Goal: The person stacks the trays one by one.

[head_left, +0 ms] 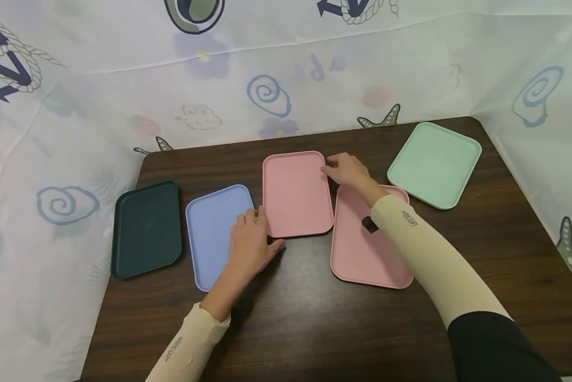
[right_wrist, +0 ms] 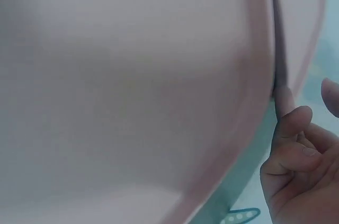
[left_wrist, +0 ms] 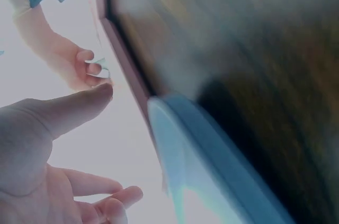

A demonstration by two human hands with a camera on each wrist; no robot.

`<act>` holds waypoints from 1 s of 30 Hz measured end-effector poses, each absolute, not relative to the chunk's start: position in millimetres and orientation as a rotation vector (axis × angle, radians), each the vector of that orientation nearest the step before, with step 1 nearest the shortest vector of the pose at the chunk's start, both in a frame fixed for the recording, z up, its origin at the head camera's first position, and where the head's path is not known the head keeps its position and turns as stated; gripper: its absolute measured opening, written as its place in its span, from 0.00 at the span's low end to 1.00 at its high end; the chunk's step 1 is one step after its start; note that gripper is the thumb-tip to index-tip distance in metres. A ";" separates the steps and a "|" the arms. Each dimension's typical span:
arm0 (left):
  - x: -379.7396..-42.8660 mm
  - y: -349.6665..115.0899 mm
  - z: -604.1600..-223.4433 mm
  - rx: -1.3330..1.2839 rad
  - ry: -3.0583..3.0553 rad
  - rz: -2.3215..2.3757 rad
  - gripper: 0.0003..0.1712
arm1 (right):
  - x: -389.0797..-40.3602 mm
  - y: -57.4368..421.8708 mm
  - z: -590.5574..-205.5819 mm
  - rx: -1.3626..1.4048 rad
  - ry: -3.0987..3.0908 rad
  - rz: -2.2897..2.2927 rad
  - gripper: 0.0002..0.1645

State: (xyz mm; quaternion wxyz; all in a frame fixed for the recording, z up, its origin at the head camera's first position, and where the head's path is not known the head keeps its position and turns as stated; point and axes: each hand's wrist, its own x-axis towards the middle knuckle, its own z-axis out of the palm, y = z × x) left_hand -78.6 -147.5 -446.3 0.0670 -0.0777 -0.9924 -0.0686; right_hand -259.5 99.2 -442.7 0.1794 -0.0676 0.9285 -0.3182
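The right sleeve (head_left: pixel 416 239) covers part of the right-hand pink tray (head_left: pixel 362 257), and a small black piece (head_left: pixel 369 224) beneath it is hard to identify. The left hand (head_left: pixel 249 244) hides some of the blue tray (head_left: pixel 214 228). Glare washes out the left wrist view. Five trays lie on the tabletop (head_left: pixel 314 323): two pink, one blue, one dark green (head_left: pixel 147 231), one pale green (head_left: pixel 436 162). Two loosely spread hands flank the middle pink tray (head_left: pixel 296 196), the right hand (head_left: pixel 350 171) at its upper right edge.
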 end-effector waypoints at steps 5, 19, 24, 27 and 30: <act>-61.3 -136.6 -441.6 -0.336 -2.930 -0.216 0.51 | -245.9 125.5 -430.1 -0.263 2.599 -1.059 0.33; -19.4 -86.8 -450.0 -0.651 -3.033 -0.379 0.43 | -188.0 237.0 -406.5 -0.223 2.640 -1.089 0.29; -13.4 -67.9 -456.6 -0.643 -3.037 -0.404 0.45 | -166.2 268.0 -414.0 -0.154 2.711 -0.955 0.29; -10.6 -58.1 -459.2 -0.604 -3.048 -0.400 0.48 | -155.4 278.1 -421.2 -0.110 2.714 -0.855 0.30; -9.1 -50.2 -462.4 -0.570 -3.061 -0.408 0.52 | -147.7 283.2 -428.7 -0.075 2.694 -0.789 0.32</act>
